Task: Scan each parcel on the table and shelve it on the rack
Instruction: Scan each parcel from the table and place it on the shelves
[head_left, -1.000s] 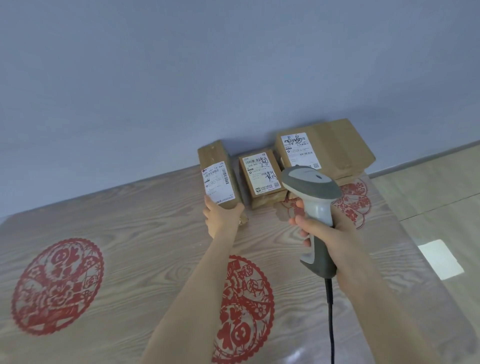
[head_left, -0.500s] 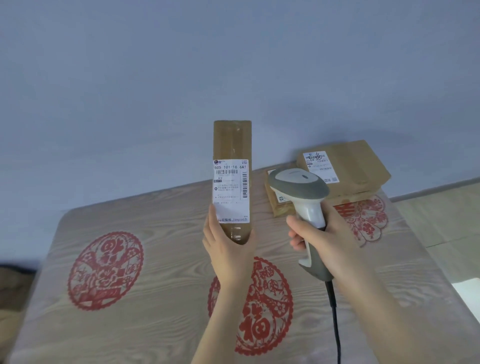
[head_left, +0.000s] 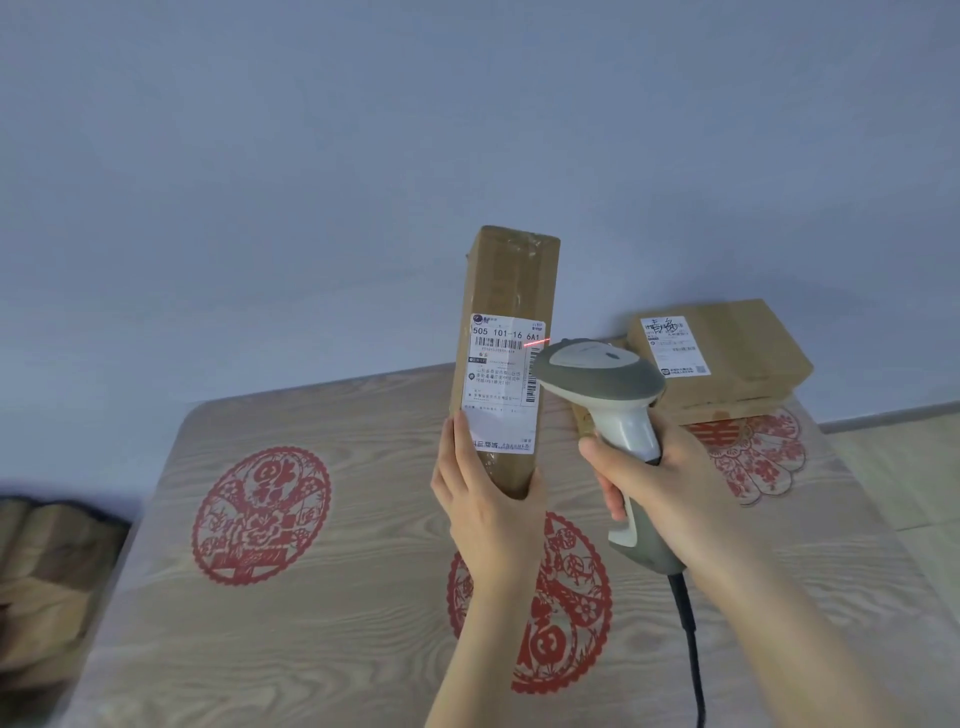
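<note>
My left hand (head_left: 485, 506) grips the lower end of a tall narrow cardboard parcel (head_left: 511, 280), held upright above the table with its white label facing me. My right hand (head_left: 660, 483) grips the handle of a grey corded barcode scanner (head_left: 597, 376), its head just right of the label. A thin red scan line falls across the label's right edge by the barcode. A flat cardboard parcel (head_left: 737, 343) with a white label lies at the table's far right corner. Another parcel behind the scanner is mostly hidden.
The wood-grain table (head_left: 322, 623) bears red paper-cut decals and stands against a blue-grey wall. The scanner's black cable (head_left: 691, 639) runs down toward me. Brown bundled material (head_left: 47, 561) sits off the table's left edge. Pale floor shows at the right.
My left hand has lifted the narrow parcel off the table and stood it upright. The scanner has moved close to the label, and a red scan line now shows on it.
</note>
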